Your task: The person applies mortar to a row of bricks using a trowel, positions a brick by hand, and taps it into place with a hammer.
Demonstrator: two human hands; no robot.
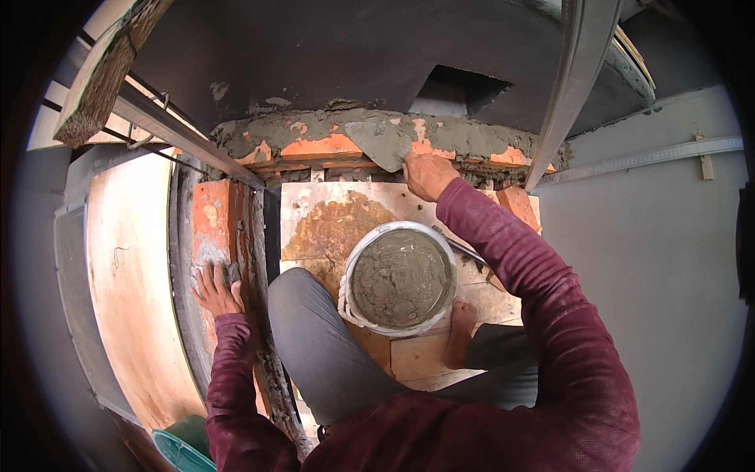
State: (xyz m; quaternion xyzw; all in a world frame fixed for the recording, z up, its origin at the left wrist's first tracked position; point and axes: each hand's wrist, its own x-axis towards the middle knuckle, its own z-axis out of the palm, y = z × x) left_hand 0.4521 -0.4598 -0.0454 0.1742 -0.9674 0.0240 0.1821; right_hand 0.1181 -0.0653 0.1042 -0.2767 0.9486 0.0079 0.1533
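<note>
My right hand (429, 175) is closed round a trowel, its grip hidden by my fingers. The grey, mortar-smeared trowel blade (379, 143) lies against the course of orange bricks (322, 147) at the far side, which is partly coated with wet mortar (472, 138). My left hand (216, 289) lies flat with fingers spread on top of a low brick wall (214, 216) at the left. A small grey lump shows beside its fingers. Between my legs stands a white bucket (351, 308) filled with grey mortar (401, 275).
Boards (425, 358) lie underfoot, stained near the bucket. A metal straightedge (578, 71) slants down at the right, and a rough timber piece (98, 86) juts in at upper left. A rectangular opening (460, 90) breaks the dark wall. A green bucket (185, 444) sits lower left.
</note>
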